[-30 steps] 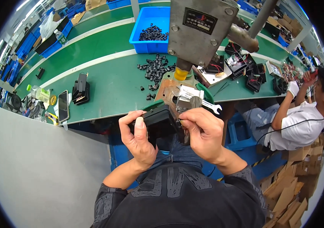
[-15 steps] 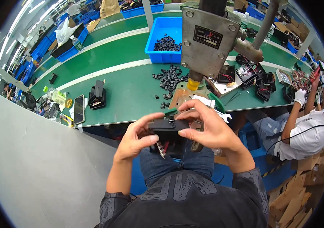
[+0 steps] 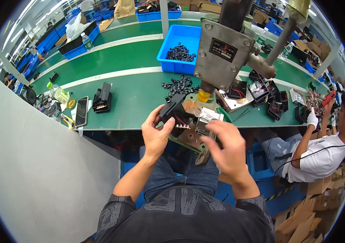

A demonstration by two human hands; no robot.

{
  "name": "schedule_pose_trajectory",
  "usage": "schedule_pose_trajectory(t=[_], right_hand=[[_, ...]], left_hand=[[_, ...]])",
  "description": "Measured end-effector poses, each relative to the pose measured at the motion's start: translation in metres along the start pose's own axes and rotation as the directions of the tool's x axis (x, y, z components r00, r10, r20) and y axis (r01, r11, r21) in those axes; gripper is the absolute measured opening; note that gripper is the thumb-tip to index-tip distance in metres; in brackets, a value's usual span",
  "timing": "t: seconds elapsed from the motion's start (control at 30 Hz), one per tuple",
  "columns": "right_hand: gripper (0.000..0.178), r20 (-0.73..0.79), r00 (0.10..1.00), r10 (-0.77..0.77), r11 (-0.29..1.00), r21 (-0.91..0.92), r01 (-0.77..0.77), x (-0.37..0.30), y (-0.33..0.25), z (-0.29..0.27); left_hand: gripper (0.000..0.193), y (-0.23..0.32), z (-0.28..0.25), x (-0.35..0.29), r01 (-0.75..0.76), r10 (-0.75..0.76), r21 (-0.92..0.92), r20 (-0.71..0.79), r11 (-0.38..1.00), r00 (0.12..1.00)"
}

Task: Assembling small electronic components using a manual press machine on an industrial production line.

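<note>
A black housing (image 3: 172,109) is clamped between the thumb and the fingers of the left hand (image 3: 155,135), and it is seen tilted, above the left side of the press base (image 3: 187,140); whether the base is touched by it cannot be told. On the lower right side of the housing, red wires (image 3: 181,120) and 1 row of metal contacts (image 3: 182,126) are exposed. The thumb and the fingers of the right hand (image 3: 230,148) are spread apart, just beside the metal fixture (image 3: 202,126) on the base; whether the fixture is touched cannot be told. Over the base, the grey press head (image 3: 221,54) with its yellow tip (image 3: 203,96) is placed. Behind the housing, a pile of small black parts (image 3: 179,84) is scattered on the green table (image 3: 134,99), and more of such parts are contained in 1 blue bin (image 3: 189,35). To the left, 1 phone (image 3: 81,111) is laid near 1 group of black cases (image 3: 102,99). To the right, other open cases with wires (image 3: 275,106) are gathered, and beyond them a red tool (image 3: 329,98) is held up by a seated co-worker (image 3: 314,156) in a white shirt.
</note>
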State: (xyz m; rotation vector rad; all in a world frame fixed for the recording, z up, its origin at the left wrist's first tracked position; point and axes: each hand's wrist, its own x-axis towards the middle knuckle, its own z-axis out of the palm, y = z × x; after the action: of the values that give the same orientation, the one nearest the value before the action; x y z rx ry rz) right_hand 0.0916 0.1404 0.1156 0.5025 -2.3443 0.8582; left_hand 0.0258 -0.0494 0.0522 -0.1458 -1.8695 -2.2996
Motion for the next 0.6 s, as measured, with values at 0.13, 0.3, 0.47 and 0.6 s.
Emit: schedule_pose_trajectory(t=[0.13,0.3,0.47,0.6], right_hand=[[0.031,0.106,0.985,-0.132,0.991,-0.011,0.134,0.014,-0.014,0.016],[0.025,0.466,0.852,-0.240,0.970,0.087,0.226,0.026,-0.008,0.045],[0.025,0.394,0.900,-0.190,0.933,0.358,0.040,0.042,0.010,0.020],[0.019,0.442,0.813,-0.378,0.926,0.172,0.337,0.034,0.015,0.019]], left_hand=[[0.046,0.011,-0.015,-0.017,-0.006,0.006,0.014,-0.028,1.000,1.000],[0.041,0.029,-0.035,-0.032,-0.043,0.044,0.101,-0.008,0.994,0.999],[0.039,0.038,-0.083,-0.024,0.278,-0.283,-0.296,0.027,0.914,0.959],[0.040,0.024,-0.101,-0.014,0.499,-0.506,-0.602,0.177,0.623,0.844]])
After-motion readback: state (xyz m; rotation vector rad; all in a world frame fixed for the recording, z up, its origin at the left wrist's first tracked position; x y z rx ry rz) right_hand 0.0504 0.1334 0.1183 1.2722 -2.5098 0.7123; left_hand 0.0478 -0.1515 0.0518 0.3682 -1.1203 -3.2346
